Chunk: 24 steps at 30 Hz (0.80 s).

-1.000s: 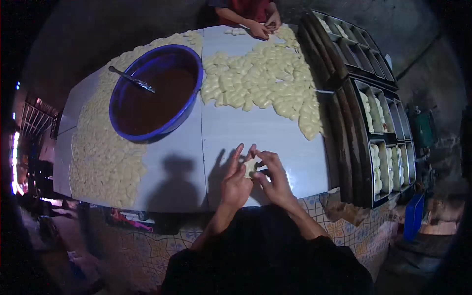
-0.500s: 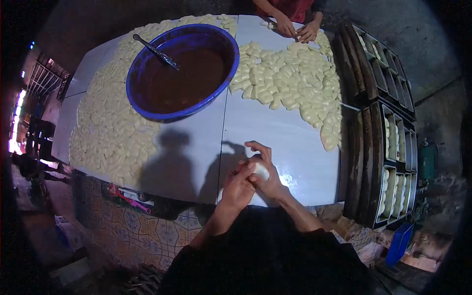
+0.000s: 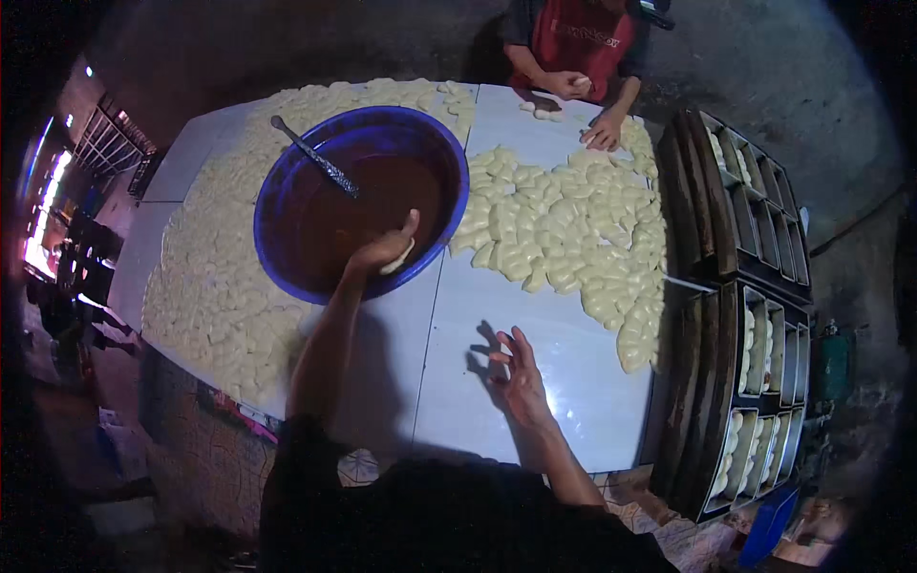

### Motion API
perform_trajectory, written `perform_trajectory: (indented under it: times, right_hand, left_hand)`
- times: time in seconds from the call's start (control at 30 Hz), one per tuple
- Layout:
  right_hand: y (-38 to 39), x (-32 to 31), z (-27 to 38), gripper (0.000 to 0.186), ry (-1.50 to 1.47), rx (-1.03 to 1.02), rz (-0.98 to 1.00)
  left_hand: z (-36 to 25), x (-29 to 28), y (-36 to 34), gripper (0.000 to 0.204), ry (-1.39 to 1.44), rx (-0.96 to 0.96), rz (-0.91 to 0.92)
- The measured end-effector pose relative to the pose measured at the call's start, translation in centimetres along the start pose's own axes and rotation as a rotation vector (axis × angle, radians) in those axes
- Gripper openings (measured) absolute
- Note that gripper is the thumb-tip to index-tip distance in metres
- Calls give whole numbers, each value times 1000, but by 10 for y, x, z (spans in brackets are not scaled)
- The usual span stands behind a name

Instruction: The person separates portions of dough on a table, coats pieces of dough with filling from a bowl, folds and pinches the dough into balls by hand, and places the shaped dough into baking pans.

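Note:
My left hand (image 3: 382, 248) is over the blue bowl (image 3: 284, 270), closed on a flattened pale dough piece (image 3: 397, 263) close to the brown filling (image 3: 368, 201). A metal spoon (image 3: 330, 167) leans inside the bowl. My right hand (image 3: 519, 377) is empty, palm up with fingers apart, above the white tabletop (image 3: 468, 392). Many pale, flattened dough pieces (image 3: 564, 220) cover the table beyond it, and a denser spread of them (image 3: 215, 315) lies to the left of the bowl.
Across the table, a co-worker in red (image 3: 580, 38) handles small dough pieces (image 3: 540, 113). At the right stand stacked black trays with metal moulds (image 3: 764, 220), some holding rows of white dough. A blue crate (image 3: 769, 525) is below them, and a green object (image 3: 831, 368) sits beyond.
My hands were together around the dough; they have separated. My left hand carried the piece up-left over the bowl, while my right hand opened. The view has shifted, so the table appears lower.

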State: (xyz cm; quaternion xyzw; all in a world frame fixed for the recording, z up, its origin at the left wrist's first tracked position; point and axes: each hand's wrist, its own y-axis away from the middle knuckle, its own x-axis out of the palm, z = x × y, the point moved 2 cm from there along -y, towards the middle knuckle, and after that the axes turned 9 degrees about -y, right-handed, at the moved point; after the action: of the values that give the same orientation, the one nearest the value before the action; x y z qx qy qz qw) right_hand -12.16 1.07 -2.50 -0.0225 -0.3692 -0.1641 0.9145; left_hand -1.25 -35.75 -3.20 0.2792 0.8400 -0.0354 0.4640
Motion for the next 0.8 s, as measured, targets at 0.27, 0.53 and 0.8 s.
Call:
perform_trajectory:
  times: [0.27,0.53,0.8]
  right_hand:
    - [-7,14,10,56,-56,7,-126]
    - [27,32,11,33,391,7,-263]
    - [67,34,43,21,502,-328,-51]
  left_hand:
    - [-122,-17,161,76,597,23,-110]
    - [-112,66,278,35,1643,-307,263]
    - [-118,76,323,30,747,171,236]
